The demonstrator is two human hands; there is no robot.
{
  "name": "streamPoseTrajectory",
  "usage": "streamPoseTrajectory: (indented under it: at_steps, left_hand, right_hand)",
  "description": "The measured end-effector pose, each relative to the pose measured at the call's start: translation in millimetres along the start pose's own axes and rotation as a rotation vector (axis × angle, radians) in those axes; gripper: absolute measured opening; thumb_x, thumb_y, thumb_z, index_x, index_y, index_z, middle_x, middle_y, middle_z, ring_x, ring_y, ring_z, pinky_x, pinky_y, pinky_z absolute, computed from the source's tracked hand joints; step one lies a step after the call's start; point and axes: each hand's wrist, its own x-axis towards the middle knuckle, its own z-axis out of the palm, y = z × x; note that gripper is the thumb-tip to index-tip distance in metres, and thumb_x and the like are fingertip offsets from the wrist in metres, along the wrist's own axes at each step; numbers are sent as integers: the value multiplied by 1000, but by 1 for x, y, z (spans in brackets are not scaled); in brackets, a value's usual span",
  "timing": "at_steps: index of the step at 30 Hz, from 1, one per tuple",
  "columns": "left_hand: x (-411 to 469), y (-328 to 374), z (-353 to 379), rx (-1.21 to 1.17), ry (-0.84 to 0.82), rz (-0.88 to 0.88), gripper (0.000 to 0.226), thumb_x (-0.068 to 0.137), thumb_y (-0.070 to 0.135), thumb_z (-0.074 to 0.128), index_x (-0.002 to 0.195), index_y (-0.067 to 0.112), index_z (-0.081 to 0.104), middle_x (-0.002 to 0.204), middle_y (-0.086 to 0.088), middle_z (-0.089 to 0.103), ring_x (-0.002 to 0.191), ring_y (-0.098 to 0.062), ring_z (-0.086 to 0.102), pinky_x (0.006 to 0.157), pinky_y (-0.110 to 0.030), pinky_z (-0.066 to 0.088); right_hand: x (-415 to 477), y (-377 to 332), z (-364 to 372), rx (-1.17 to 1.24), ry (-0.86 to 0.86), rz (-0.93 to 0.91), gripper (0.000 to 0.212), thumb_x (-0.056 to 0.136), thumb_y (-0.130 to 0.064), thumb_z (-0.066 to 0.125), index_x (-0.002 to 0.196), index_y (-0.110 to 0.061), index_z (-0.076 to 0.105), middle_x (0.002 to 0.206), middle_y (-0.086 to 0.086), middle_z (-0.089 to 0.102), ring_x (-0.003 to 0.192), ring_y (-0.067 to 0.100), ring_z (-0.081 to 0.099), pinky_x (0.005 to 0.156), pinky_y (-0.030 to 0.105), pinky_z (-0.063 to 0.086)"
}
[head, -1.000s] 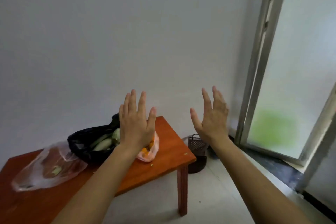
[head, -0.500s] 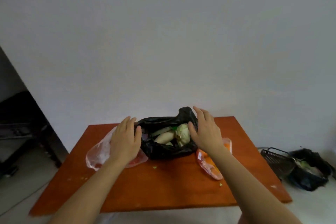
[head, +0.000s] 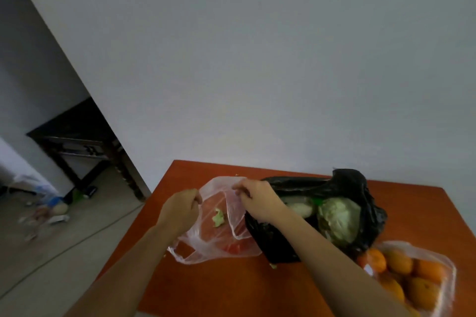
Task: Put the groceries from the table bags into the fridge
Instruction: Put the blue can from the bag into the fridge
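Note:
On the orange-red table [head: 257,288] lie three bags. My left hand [head: 181,210] and my right hand [head: 253,199] each pinch the rim of a clear plastic bag [head: 221,239] and hold its mouth apart; a scrap of green leaf [head: 219,217] and something red show inside. To its right a black bag [head: 360,193] holds a cabbage [head: 337,219] and pale vegetables. At the far right a clear bag of oranges [head: 412,278] lies on the table. No fridge is in view.
A plain white wall stands behind the table. To the left, a doorway opens onto a dark wooden table [head: 77,141] and scattered litter [head: 46,211] on the floor. The table's left edge drops to bare tiled floor.
The view swung left and down from the window to the table. Both hands dropped from raised and open, passed over the black bag, and now pinch the clear bag's rim.

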Motion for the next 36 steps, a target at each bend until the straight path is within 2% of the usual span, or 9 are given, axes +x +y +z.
streamPoseTrajectory:
  at_steps: [4, 7, 11, 16, 21, 24, 27, 31, 36]
  left_hand:
    - [42, -49, 29, -32, -255, 43, 29, 96, 6, 46, 101, 21, 70, 105, 4, 71, 91, -7, 65, 86, -28, 57]
    - [74, -74, 50, -123, -432, 91, 32, 97, 5, 45, 114, 18, 70, 117, 0, 70, 103, -12, 64, 95, -30, 53]
    - [111, -92, 71, -218, -628, 174, 42, 100, 5, 41, 136, 21, 56, 133, -1, 60, 118, -19, 57, 101, -31, 47]
    - [164, -91, 90, -191, -568, 306, 53, 96, 4, 41, 146, 21, 43, 141, -7, 55, 123, -29, 55, 93, -29, 43]
    - [212, -85, 126, -142, -617, 246, 65, 97, 17, 44, 152, 42, 21, 149, -1, 48, 112, -25, 62, 86, -40, 56]
    - [240, -74, 153, -249, -660, 173, 67, 96, 8, 45, 153, 37, 24, 149, -6, 46, 115, -25, 61, 84, -39, 57]
    - [263, -64, 179, -338, -659, 59, 59, 96, 6, 43, 150, 28, 33, 151, -7, 43, 123, -25, 55, 89, -35, 51]
    - [278, -53, 211, -439, -709, -61, 42, 105, 29, 40, 147, 22, 42, 152, -6, 43, 134, -24, 46, 108, -34, 38]
    - [286, -51, 235, -482, -728, -156, 61, 92, 72, 25, 141, 41, 45, 151, 1, 45, 137, -24, 42, 115, -53, 32]
  right_hand:
    - [42, -1, 62, -76, -345, 106, 29, 97, -5, 42, 83, -23, 59, 80, -8, 58, 77, 20, 56, 68, 27, 48]
    - [66, 7, 99, -84, -400, 249, 26, 100, -11, 42, 109, -6, 65, 107, 13, 66, 94, 32, 60, 75, 38, 48]
    - [94, 12, 111, -82, -377, 314, 39, 105, -10, 37, 140, -11, 53, 131, 15, 61, 112, 35, 58, 93, 45, 48]
    - [121, 38, 116, 6, -135, 599, 44, 102, -13, 43, 146, -7, 42, 143, 17, 52, 128, 35, 51, 99, 33, 40]
    - [146, 71, 119, 12, -79, 752, 58, 100, -8, 40, 154, -3, 19, 138, 25, 52, 117, 40, 57, 94, 43, 49]
    - [160, 99, 122, 30, -66, 793, 53, 98, -10, 44, 148, -7, 26, 130, 22, 55, 101, 37, 62, 81, 44, 54]
    - [168, 127, 127, 25, -120, 781, 65, 99, -27, 55, 153, -13, 23, 146, 15, 39, 114, 34, 57, 87, 39, 50]
    - [175, 161, 140, 92, -85, 800, 86, 87, -38, 73, 154, -20, 21, 156, 8, 28, 127, 31, 51, 98, 39, 48]
    - [174, 183, 163, -9, -115, 732, 97, 85, -36, 75, 156, -23, 11, 157, 7, 23, 134, 33, 44, 99, 45, 49]
